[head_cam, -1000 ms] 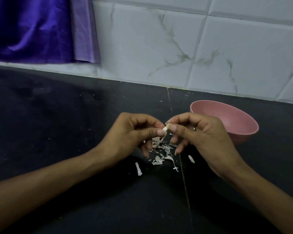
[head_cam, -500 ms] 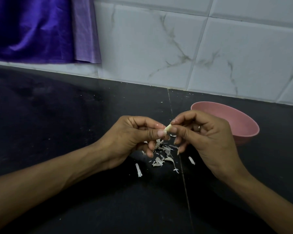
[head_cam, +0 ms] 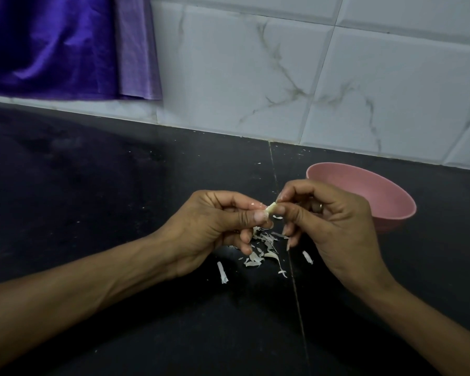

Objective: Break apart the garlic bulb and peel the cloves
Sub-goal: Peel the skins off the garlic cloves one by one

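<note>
**Q:** What are the two hands doing at the centre of the view?

**A:** The left hand and the right hand are meeting fingertip to fingertip above the black countertop. Both are pinching one small pale garlic clove: the left thumb and forefinger are closing on its near end, and the right thumb and forefinger are closing on its far end. The remaining fingers of each hand are curling loosely beneath. A ring is showing on one finger of the right hand.

**Q:** Where is the clove sitting relative to the other objects?

**A:** It is being held in the air, clear of the counter, directly above a scatter of white garlic skins. Most of these are lying in a loose heap under the fingers; one longer strip is lying apart on the near-left side, and another small piece is lying just beside the right palm. Whether skin is clinging to the clove cannot be told, since the fingertips are covering most of it.

**Q:** What is surrounding the work area?

**A:** A pink bowl is standing on the counter just behind the right hand, which is hiding part of its near rim; its contents are not visible. A seam is running across the countertop beneath the hands. A white marbled tile wall is rising behind, and a purple cloth is hanging at the upper left.
</note>
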The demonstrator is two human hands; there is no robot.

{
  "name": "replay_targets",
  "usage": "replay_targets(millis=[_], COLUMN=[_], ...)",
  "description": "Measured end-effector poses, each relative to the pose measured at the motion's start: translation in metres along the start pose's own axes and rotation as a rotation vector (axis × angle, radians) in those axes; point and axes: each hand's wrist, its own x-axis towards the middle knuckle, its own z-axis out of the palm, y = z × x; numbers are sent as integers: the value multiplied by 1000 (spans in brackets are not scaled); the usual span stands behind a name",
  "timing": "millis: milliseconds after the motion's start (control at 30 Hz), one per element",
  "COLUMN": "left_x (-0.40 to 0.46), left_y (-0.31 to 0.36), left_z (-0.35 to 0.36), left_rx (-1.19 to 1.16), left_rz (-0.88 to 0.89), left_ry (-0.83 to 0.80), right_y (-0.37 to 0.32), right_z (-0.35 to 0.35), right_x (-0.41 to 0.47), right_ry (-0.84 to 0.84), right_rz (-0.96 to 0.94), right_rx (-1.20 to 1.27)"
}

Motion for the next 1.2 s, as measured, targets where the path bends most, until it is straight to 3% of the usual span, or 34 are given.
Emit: replay_targets(millis=[367, 633, 900, 1200], left_x=[-3, -1, 4, 10], left_y=[-2, -3, 1, 4], left_z=[2, 4, -4, -8], left_rx=[0, -53, -123, -198], left_rz=[-39, -32, -43, -88], left_ry=[4, 18, 68, 56], right_y=[4, 6, 10, 3], right_z=[-4, -2, 1, -7], right_x=[0, 1, -4, 2], right_ry=[-78, -79, -141, -46], right_rz=[-66, 11, -102, -27], right_rx=[-72, -51, -252, -159])
